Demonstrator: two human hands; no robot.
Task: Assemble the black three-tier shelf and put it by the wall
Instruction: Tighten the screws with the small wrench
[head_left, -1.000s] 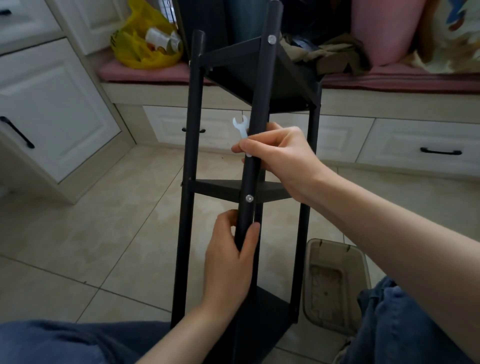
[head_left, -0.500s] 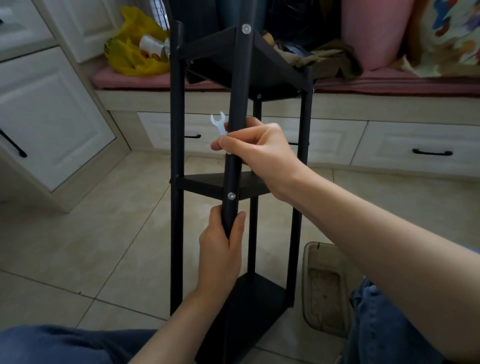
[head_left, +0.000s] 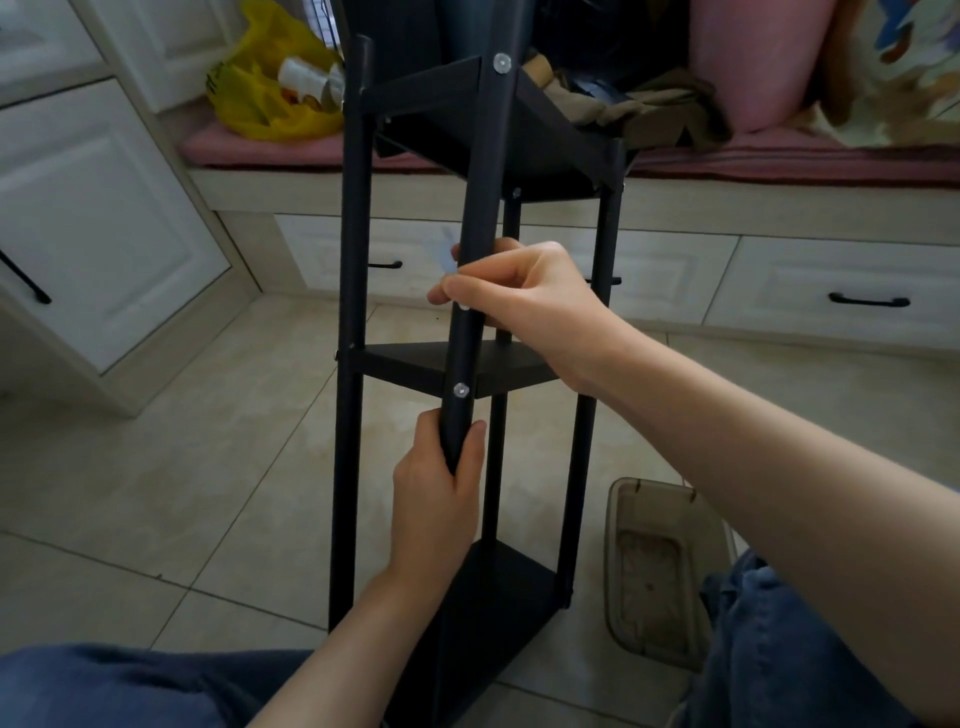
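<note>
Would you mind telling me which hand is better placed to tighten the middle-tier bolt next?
Right. The right hand pinches the small white wrench just above that bolt, while the left hand grips the front post below it, probably steadying the shelf.

A home: tiled floor (head_left: 156, 467), white cabinets (head_left: 104, 208), a cushioned window seat (head_left: 779, 156) with drawers (head_left: 831, 291), pillows (head_left: 748, 57).

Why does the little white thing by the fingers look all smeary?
Head view: the small white flat wrench pinched in the right hand is smeared by motion blur; the black round shelf post and left hand look sharp; the wide lens bends the white cabinet doors at the left edge.
</note>
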